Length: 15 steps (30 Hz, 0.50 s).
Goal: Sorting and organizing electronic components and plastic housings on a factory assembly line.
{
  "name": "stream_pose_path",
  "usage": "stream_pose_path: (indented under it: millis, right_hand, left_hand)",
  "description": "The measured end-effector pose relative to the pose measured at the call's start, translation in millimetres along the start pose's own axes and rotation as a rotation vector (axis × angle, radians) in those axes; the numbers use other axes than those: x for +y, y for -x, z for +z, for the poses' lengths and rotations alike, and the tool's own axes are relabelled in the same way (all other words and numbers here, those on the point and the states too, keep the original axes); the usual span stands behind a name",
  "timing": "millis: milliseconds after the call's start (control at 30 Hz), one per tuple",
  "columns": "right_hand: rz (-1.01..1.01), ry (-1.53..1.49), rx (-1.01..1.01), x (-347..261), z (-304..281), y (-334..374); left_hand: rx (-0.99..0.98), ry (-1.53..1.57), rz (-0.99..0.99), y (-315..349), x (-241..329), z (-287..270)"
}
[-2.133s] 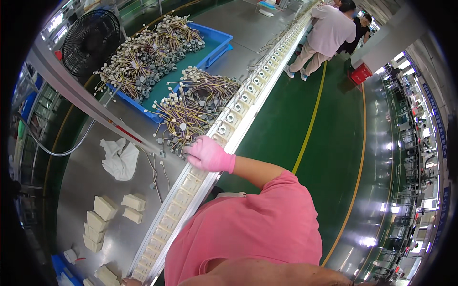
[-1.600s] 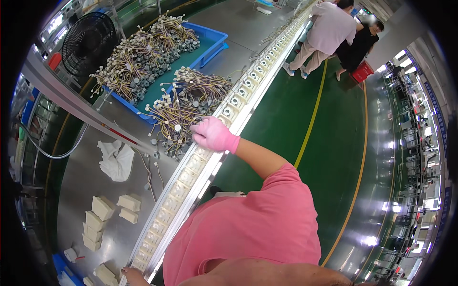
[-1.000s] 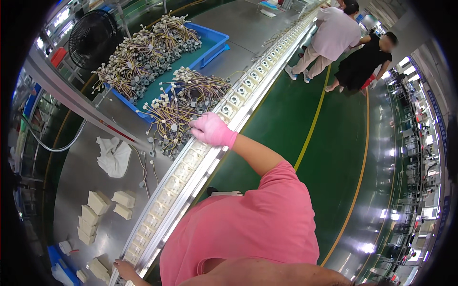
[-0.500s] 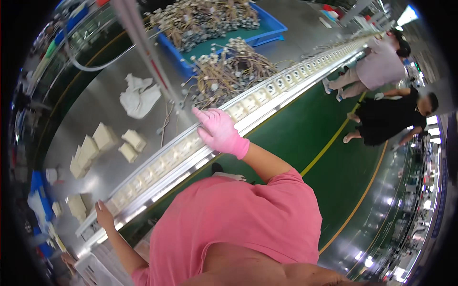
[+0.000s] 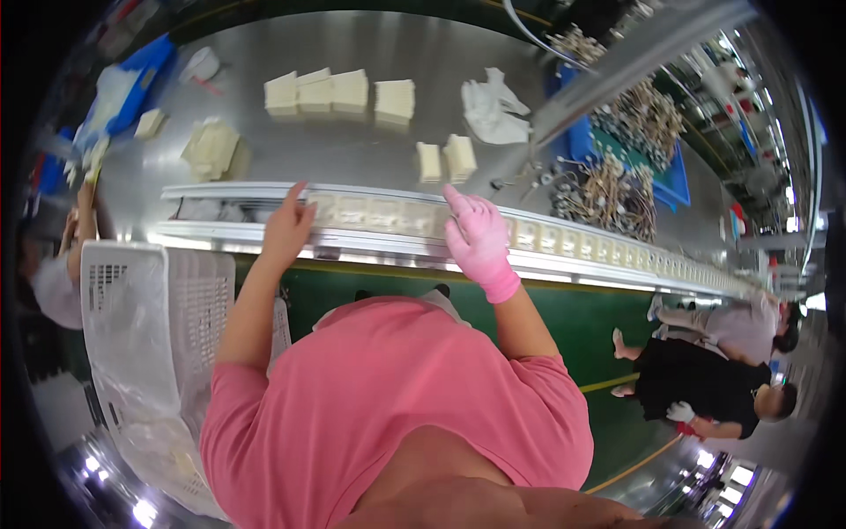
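A row of square cream plastic pieces (image 5: 383, 214) lies in a long metal rail (image 5: 211, 231) along the table's near edge. My bare left hand (image 5: 287, 231) is at the row's left end, its fingers stretched over the rail and touching the end piece. My right hand (image 5: 480, 236), in a pink glove, lies across the row farther right, index finger extended and thumb apart from it. The pieces under its palm are hidden. Between the two hands several pieces show; more run on to the right, some with dark round centres.
Beyond the rail stand stacks of cream pieces (image 5: 348, 90) and a crumpled white cloth (image 5: 493, 108). Wired connectors (image 5: 608, 198) lie by a blue tray (image 5: 677, 181) at right. A white crate (image 5: 163, 291) is at left. Co-workers stand at both sides; a post (image 5: 634, 66) crosses the upper right.
My view has swung round, so the rail now runs nearly level across the picture. Both hands are still at the row; the crate at left has come into fuller view.
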State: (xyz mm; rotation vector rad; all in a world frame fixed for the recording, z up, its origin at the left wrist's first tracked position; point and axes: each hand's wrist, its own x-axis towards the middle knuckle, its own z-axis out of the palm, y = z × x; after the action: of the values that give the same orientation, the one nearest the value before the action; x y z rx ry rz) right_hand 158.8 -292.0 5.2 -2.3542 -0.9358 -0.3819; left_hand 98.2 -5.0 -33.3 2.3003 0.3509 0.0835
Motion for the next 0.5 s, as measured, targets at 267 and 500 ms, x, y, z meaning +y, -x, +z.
stream_pose_path:
  millis: [267,500]
  right_hand:
    - [0.286,0.019,-0.129,37.7,28.7,-49.4]
    - [0.583,0.325,-0.416,112.2,55.0,-92.6]
  left_hand:
    - [-0.002,0.131,0.073,-2.9,-11.2,-36.3]
    - [0.147,-0.006,0.151,-28.1,-41.6,-64.2]
